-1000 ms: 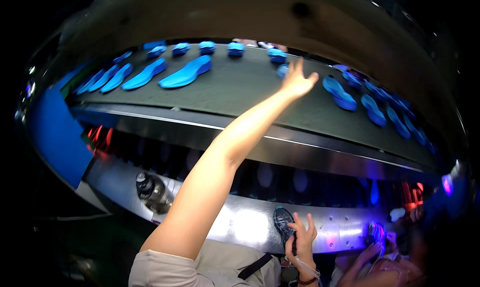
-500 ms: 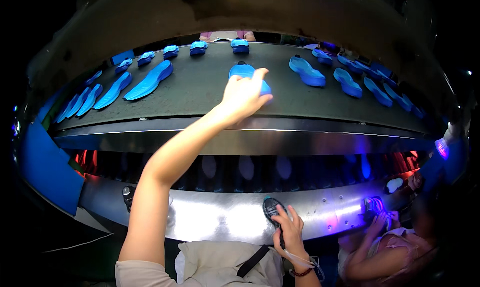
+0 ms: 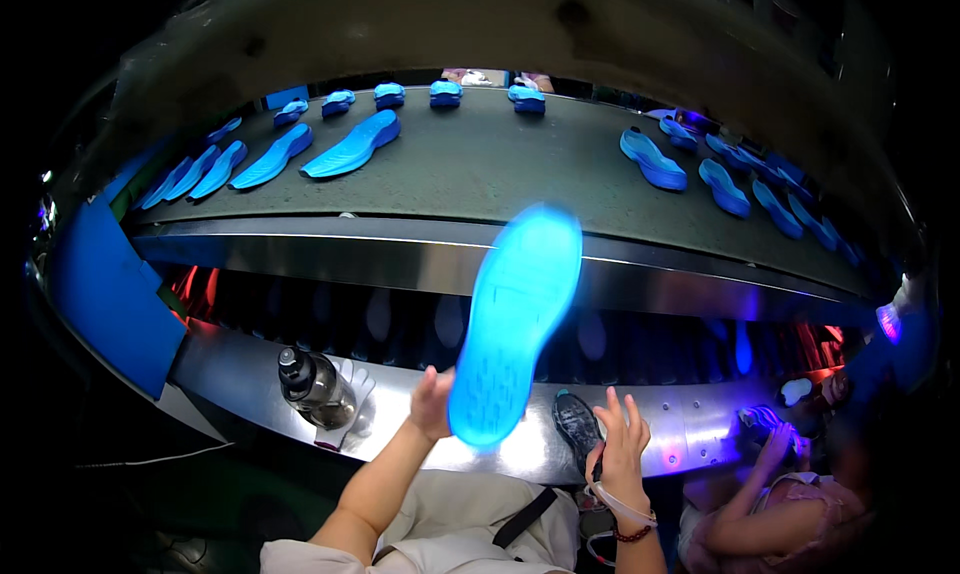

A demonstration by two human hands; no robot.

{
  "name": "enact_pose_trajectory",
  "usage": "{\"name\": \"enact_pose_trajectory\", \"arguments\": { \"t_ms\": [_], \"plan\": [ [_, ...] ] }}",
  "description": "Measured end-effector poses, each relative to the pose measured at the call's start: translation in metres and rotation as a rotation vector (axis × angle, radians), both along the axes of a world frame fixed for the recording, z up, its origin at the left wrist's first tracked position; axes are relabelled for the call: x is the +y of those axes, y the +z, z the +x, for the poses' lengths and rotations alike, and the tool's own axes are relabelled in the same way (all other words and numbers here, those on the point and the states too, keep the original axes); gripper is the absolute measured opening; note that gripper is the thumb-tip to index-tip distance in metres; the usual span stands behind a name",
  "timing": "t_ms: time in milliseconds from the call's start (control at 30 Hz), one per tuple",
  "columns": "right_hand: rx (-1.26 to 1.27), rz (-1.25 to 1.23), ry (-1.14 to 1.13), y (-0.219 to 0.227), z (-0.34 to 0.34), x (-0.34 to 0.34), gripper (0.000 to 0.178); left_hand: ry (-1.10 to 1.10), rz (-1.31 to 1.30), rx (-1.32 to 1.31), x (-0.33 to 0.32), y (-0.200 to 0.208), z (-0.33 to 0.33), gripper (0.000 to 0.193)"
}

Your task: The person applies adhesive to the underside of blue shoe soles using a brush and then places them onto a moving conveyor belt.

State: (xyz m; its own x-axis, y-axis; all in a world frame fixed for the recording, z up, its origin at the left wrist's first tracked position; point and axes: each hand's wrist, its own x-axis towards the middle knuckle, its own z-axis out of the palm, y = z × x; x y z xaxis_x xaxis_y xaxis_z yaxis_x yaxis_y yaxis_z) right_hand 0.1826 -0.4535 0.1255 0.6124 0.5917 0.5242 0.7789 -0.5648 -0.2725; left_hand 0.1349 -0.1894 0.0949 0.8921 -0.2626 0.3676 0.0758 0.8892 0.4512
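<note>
In my left hand is a bright blue shoe sole, gripped along its lower left edge. It stands tilted in front of the conveyor's metal edge, and the far fingers are hidden behind it. My right hand is at a dark shoe over the metal bench. The shoe's lower end sits against the thumb and palm, while the other fingers point up and apart. More blue soles lie in rows on the dark conveyor belt.
A dark-capped bottle stands on the metal bench at the left, beside a white glove. Under the conveyor runs a dark opening with red glow at both ends. A co-worker's hands hold a shoe at the right.
My left hand has picked the blue sole off the belt and drawn it down toward me. My right hand stays at the dark shoe. The view has shifted, bringing the bottle further in.
</note>
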Motion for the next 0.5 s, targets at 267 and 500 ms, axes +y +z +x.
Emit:
{"name": "enact_pose_trajectory", "arguments": {
  "t_ms": [267,500],
  "plan": [
    [-0.070,-0.306,0.175,-0.029,-0.028,0.038,0.023,0.045,0.444,0.657,-0.051,-0.025,-0.038,0.066],
    [-0.040,-0.328,0.324,-0.036,-0.037,0.048,0.024,0.146,0.509,0.553,-0.049,-0.016,-0.044,0.057]
  ]
}}
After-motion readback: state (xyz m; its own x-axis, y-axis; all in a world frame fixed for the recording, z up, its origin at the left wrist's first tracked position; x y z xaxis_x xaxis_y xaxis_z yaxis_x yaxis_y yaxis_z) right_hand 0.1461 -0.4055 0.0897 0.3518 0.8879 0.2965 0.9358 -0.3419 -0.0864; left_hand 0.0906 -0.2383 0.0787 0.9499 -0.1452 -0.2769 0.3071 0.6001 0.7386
